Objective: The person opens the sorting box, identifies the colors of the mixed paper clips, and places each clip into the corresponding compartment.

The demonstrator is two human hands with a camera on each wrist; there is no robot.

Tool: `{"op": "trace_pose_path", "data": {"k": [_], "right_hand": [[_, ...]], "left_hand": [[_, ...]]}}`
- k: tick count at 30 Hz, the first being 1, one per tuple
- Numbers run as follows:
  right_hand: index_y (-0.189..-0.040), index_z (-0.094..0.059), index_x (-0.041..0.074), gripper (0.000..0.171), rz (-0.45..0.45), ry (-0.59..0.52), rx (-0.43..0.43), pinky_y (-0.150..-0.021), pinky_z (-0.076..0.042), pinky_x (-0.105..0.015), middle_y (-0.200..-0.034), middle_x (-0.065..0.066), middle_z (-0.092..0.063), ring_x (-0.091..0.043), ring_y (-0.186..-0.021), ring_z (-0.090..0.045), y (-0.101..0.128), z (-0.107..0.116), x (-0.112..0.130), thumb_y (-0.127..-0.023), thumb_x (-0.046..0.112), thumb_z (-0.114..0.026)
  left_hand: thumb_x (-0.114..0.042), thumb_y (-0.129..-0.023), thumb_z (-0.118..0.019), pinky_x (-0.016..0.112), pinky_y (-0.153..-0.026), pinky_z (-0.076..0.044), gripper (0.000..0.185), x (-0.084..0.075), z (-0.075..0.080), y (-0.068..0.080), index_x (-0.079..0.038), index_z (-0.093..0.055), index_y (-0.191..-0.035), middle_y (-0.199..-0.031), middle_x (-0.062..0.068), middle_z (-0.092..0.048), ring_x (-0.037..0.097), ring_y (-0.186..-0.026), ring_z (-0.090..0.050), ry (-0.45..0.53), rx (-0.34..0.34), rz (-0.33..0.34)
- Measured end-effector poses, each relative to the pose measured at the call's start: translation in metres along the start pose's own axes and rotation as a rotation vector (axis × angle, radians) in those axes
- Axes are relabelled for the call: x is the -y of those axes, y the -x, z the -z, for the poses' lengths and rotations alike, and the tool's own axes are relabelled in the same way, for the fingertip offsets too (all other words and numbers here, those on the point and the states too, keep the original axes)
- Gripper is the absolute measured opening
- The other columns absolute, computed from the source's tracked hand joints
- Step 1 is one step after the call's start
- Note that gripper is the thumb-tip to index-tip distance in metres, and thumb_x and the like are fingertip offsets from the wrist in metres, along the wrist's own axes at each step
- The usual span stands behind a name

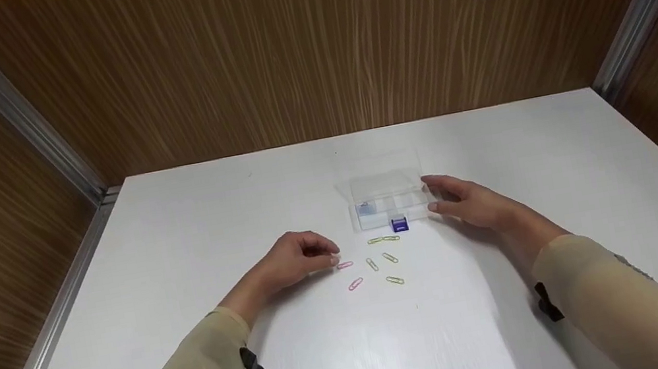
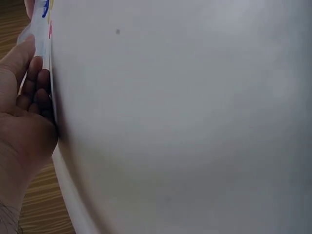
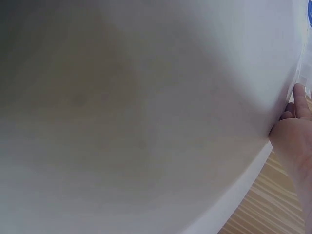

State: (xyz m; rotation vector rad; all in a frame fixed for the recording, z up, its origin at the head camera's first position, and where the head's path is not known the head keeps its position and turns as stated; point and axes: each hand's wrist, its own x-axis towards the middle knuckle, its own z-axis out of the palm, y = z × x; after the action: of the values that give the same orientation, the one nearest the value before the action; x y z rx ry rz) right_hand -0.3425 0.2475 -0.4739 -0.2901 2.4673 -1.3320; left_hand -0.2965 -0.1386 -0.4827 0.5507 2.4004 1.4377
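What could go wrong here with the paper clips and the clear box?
The left hand curls at a thin pink paper clip lying flat on the white table; it could slip away. The clear plastic compartment box is light; the right hand beside it could nudge it. The hand might scatter the green paper clips nearby.

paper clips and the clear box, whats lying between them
In the head view a small blue binder clip sits between the scattered paper clips and the clear box, against the box's near edge.
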Motion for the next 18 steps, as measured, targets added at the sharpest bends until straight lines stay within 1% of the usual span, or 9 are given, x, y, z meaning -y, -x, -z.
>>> {"op": "trace_pose_path", "data": {"k": [3, 7, 10, 18], "right_hand": [[-0.168, -0.033, 0.025, 0.072, -0.015, 0.000, -0.003, -0.128, -0.010, -0.052, -0.175, -0.009, -0.022, -0.030, -0.163, -0.010, -0.0009, -0.0006, 0.0011, -0.106, 0.036, -0.068], [-0.168, -0.033, 0.024, 0.071, -0.012, 0.007, -0.007, -0.128, -0.010, -0.052, -0.175, -0.009, -0.022, -0.030, -0.163, -0.010, -0.0004, -0.0001, 0.0025, -0.106, 0.035, -0.067], [-0.168, -0.032, 0.024, 0.071, -0.008, 0.011, -0.003, -0.128, -0.009, -0.053, -0.176, -0.010, -0.021, -0.030, -0.163, -0.009, -0.0006, 0.0000, 0.0022, -0.107, 0.035, -0.066], [-0.169, -0.031, 0.027, 0.073, -0.042, 0.007, -0.005, -0.128, -0.008, -0.053, -0.176, -0.006, -0.020, -0.028, -0.163, -0.008, -0.0021, -0.0003, 0.0012, -0.106, 0.039, -0.067]], "left_hand": [[-0.012, -0.092, -0.083, 0.031, -0.085, -0.047, 0.018, 0.0009, 0.0005, 0.0007, -0.010, -0.082, -0.110, -0.104, -0.002, -0.073, 0.015, -0.094, -0.059, -0.010, 0.001, -0.013], [-0.012, -0.090, -0.084, 0.030, -0.085, -0.049, 0.019, 0.0005, 0.0011, 0.0002, -0.011, -0.083, -0.110, -0.104, -0.002, -0.073, 0.014, -0.094, -0.061, -0.021, 0.010, -0.026], [-0.011, -0.090, -0.085, 0.030, -0.085, -0.049, 0.019, 0.0003, 0.0012, -0.0008, -0.012, -0.083, -0.109, -0.104, -0.001, -0.073, 0.015, -0.095, -0.061, -0.023, 0.015, -0.028], [-0.012, -0.088, -0.087, 0.031, -0.089, -0.050, 0.020, -0.0003, -0.0012, -0.0033, -0.013, -0.084, -0.107, -0.102, -0.003, -0.073, 0.014, -0.096, -0.062, -0.054, 0.019, -0.028]]}}
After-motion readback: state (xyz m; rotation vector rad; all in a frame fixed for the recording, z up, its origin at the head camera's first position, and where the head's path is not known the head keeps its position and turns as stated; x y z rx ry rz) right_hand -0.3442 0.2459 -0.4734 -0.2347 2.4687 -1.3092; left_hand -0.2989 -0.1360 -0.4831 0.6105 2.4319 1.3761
